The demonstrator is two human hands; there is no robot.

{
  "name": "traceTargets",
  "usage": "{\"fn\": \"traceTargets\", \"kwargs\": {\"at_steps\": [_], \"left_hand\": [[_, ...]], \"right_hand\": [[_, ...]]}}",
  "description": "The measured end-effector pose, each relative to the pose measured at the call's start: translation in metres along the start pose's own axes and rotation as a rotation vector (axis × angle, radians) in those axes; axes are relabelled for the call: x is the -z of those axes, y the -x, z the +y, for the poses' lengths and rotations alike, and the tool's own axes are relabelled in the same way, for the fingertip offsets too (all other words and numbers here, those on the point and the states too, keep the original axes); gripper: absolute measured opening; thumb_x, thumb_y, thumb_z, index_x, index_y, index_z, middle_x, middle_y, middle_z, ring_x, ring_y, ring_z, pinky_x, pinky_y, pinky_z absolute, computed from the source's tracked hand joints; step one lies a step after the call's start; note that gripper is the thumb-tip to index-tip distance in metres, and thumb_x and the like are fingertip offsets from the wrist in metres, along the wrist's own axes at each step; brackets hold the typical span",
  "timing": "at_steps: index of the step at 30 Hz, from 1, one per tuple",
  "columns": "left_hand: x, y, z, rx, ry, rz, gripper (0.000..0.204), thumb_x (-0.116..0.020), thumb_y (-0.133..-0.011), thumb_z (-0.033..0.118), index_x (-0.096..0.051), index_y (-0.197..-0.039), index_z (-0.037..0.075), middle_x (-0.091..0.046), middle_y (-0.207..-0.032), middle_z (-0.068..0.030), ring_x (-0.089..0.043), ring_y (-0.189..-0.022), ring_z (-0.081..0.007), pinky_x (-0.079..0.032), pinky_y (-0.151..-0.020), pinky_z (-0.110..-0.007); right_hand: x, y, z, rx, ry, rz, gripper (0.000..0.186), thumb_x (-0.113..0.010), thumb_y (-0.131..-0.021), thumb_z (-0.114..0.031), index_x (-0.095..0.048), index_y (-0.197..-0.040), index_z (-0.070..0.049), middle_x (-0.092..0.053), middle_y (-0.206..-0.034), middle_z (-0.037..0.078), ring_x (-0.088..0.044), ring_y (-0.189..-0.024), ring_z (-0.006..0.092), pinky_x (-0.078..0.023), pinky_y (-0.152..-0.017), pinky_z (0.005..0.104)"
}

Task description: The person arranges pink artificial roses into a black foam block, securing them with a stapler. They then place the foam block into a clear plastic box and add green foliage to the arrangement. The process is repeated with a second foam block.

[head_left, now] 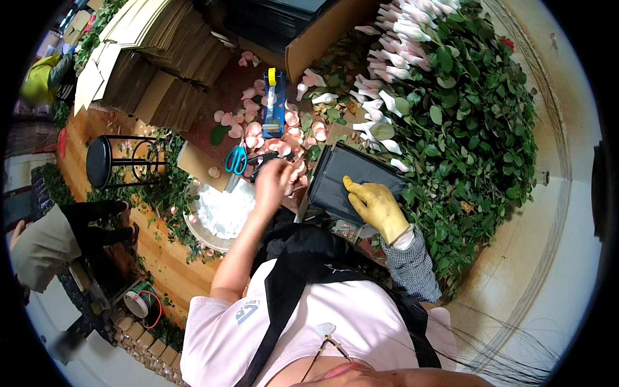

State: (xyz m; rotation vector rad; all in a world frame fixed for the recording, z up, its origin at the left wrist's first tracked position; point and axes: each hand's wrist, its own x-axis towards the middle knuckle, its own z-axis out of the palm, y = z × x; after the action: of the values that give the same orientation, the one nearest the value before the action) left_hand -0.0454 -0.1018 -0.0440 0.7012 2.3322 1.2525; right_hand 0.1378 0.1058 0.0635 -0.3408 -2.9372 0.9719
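My bare left hand (273, 184) hovers over the table's near edge with its fingers bent together. Whatever they may hold is too small to make out. Just beyond it lie a dark tool (265, 157) of unclear kind and scissors (236, 160) with blue handles. My right hand (377, 205), in a yellow glove, rests on a stack of black sheets (346, 169), its fingers stretched over the top. Loose pink petals (254, 137) surround a blue tape dispenser (274, 116) with a yellow roll.
Roses with white-wrapped heads (400, 55) and leafy stems (471, 116) are heaped at right. Cardboard stacks (161, 58) stand back left, beside a box (316, 39) of dark sheets. A round container (222, 209) holds white material. A black stool (100, 161) and two people are at left.
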Motion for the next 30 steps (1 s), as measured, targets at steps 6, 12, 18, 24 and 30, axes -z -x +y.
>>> {"fn": "traceTargets", "kwargs": {"at_steps": [6,12,18,24,30], "left_hand": [[0.030,-0.017,-0.061,-0.161,-0.860,-0.022,0.072,-0.082,-0.075,0.037,-0.055,-0.136,0.009,-0.059,-0.122,-0.0073,-0.055,-0.114,-0.0275,-0.044,-0.095,-0.041],[0.051,-0.047,-0.059,-0.287,-0.805,-0.219,0.089,-0.087,-0.064,0.033,-0.050,-0.141,0.008,-0.064,-0.113,-0.0114,-0.059,-0.110,-0.0266,-0.045,-0.090,-0.042],[0.084,-0.042,-0.039,0.433,0.359,-0.803,0.054,-0.069,-0.093,0.039,-0.063,-0.126,-0.003,-0.069,-0.107,-0.0038,-0.059,-0.097,-0.0101,-0.047,-0.090,-0.029],[0.060,0.015,0.029,0.441,0.710,-0.655,0.084,-0.069,-0.077,0.000,-0.033,-0.152,0.003,-0.060,-0.124,-0.0139,-0.061,-0.113,-0.0233,-0.049,-0.095,-0.035],[0.040,0.020,0.058,-0.241,-0.530,0.000,0.089,-0.072,-0.075,0.001,-0.037,-0.156,0.013,-0.050,-0.116,-0.0233,-0.051,-0.106,-0.0414,-0.040,-0.093,-0.048]], "right_hand": [[0.000,-0.004,0.005,-0.007,-0.087,-0.008,0.033,-0.068,-0.089,-0.010,-0.068,-0.123,-0.007,-0.066,-0.076,0.013,-0.063,-0.070,0.0342,-0.050,-0.065,0.0464],[0.006,-0.006,0.000,-0.083,-0.072,-0.075,0.033,-0.068,-0.090,-0.011,-0.068,-0.124,-0.008,-0.065,-0.075,0.013,-0.063,-0.071,0.0330,-0.050,-0.066,0.0457],[0.008,-0.007,-0.001,-0.156,-0.107,-0.100,0.032,-0.067,-0.092,-0.009,-0.068,-0.124,-0.006,-0.070,-0.087,0.015,-0.066,-0.077,0.0335,-0.052,-0.071,0.0435],[0.012,-0.007,-0.004,-0.183,-0.135,-0.119,0.032,-0.066,-0.093,-0.011,-0.068,-0.125,-0.006,-0.073,-0.094,0.015,-0.068,-0.081,0.0322,-0.053,-0.074,0.0426],[0.004,-0.003,0.002,-0.169,-0.185,-0.083,0.033,-0.067,-0.093,-0.012,-0.068,-0.125,-0.005,-0.073,-0.101,0.015,-0.069,-0.088,0.0333,-0.055,-0.079,0.0420]]}}
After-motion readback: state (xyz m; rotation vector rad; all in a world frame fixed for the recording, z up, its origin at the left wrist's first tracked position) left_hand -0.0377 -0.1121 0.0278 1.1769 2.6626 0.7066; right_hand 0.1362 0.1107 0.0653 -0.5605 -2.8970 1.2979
